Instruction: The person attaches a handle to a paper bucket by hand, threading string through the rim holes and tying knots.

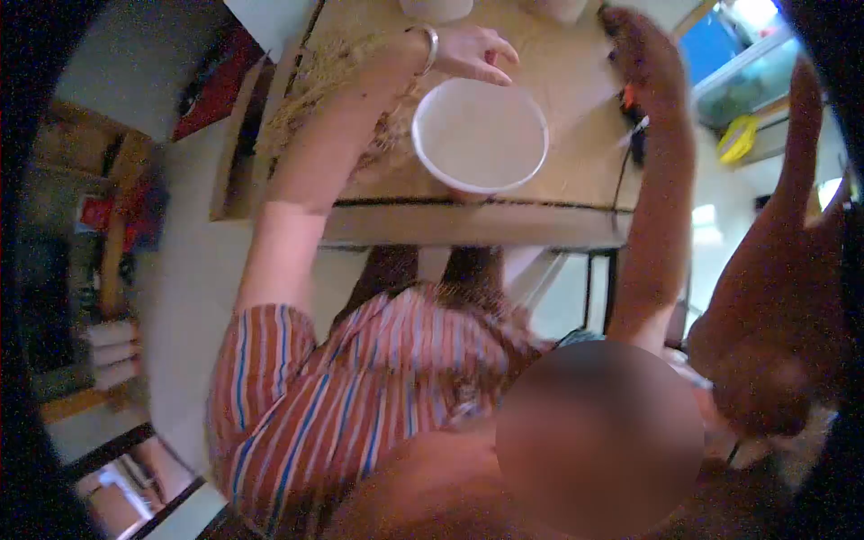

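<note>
While the tub [481, 175] is parked near the bench's [576, 135] front edge, the left hand [468, 56] is held loosely spread by its far rim; the right hand's [646, 58] grip can't be told, and what's done or left can't really be judged.

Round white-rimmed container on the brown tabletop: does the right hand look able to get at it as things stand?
Probably yes: between the right hand and the container, only brown tabletop shows. The hand is blurred, though, so whether it holds something is unclear.
</note>
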